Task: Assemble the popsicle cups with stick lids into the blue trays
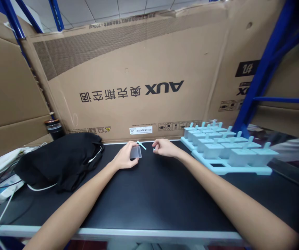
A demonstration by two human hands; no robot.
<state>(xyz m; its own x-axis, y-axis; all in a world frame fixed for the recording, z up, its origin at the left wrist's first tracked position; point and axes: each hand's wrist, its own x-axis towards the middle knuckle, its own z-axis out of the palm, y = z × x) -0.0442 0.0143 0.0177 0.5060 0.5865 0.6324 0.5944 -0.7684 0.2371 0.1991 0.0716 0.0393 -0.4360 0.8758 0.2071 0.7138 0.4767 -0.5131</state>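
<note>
My left hand (124,156) is closed around a clear plastic popsicle mold cup (136,152), thumb below and fingers above, with the cup's mouth facing right. Just beyond the cup, a light-blue popsicle stick (141,145) lies slanted on the black table. To its right, my right hand (164,148) is pinched, and a small light-blue piece (154,149) shows at its fingertips; most of it is hidden. Farther right, light-blue racks (251,170) hold several popsicle molds (213,151) with blue lids and upright stick handles.
A black cloth bag (58,161) lies at the left, with white cables and a dark jar (54,129) behind it. A large cardboard panel (128,62) stands along the table's back edge. Blue shelf posts (264,66) rise at the right. The black tabletop (154,201) has a pale front edge.
</note>
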